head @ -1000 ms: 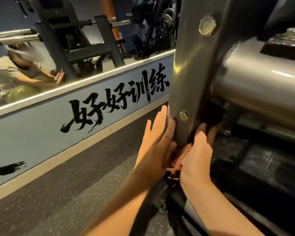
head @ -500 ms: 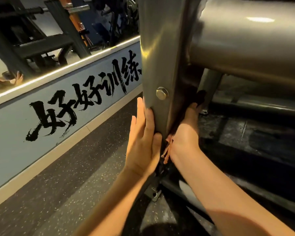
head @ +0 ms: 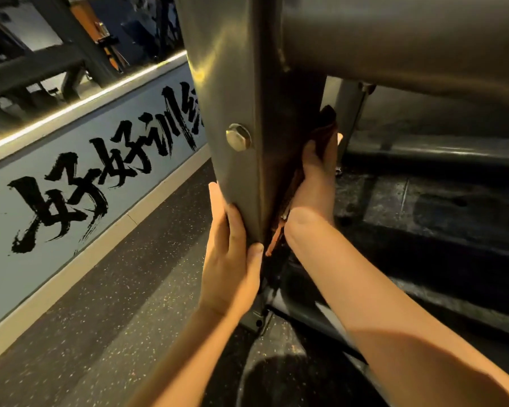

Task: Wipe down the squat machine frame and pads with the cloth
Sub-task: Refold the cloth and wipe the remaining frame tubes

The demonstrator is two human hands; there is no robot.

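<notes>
The left hand (head: pixel 232 259) is lying flat against the left face of the squat machine's post (head: pixel 232 83), low down. Its fingers (head: pixel 218 207) are stretching straight up along the metal and its thumb (head: pixel 254 251) is pressing on the near corner edge. It is holding nothing. The right hand (head: pixel 315 183) is reaching round the post's other side, a little higher, with its back turned to the camera. Its fingers (head: pixel 331 160) are pointing up, nearly straight, and pressing the cloth (head: pixel 276 236) against the post's right face. The orange-brown cloth is sitting sandwiched between that palm and the metal. A narrow strip of it is hanging out below the wrist, just beside the left thumb, and a darker fold is showing above the fingertips. Whether the right thumb is pinching the cloth cannot be told.

A hex bolt (head: pixel 238 137) is sticking out of the post's left face, above the left fingers. Below the hands the post is meeting a foot plate (head: pixel 256 321) on the speckled floor (head: pixel 100 289). A thick grey cylinder (head: pixel 409 39) is running rightward from the post, overhead. Behind the right hand a dark platform (head: pixel 423 207) is lying under a rail (head: pixel 423 154). Farther left, a pale blue wall (head: pixel 0 289) is bearing black brush characters (head: pixel 71 195), and above it a mirror (head: pixel 41 54) is reflecting dark racks.
</notes>
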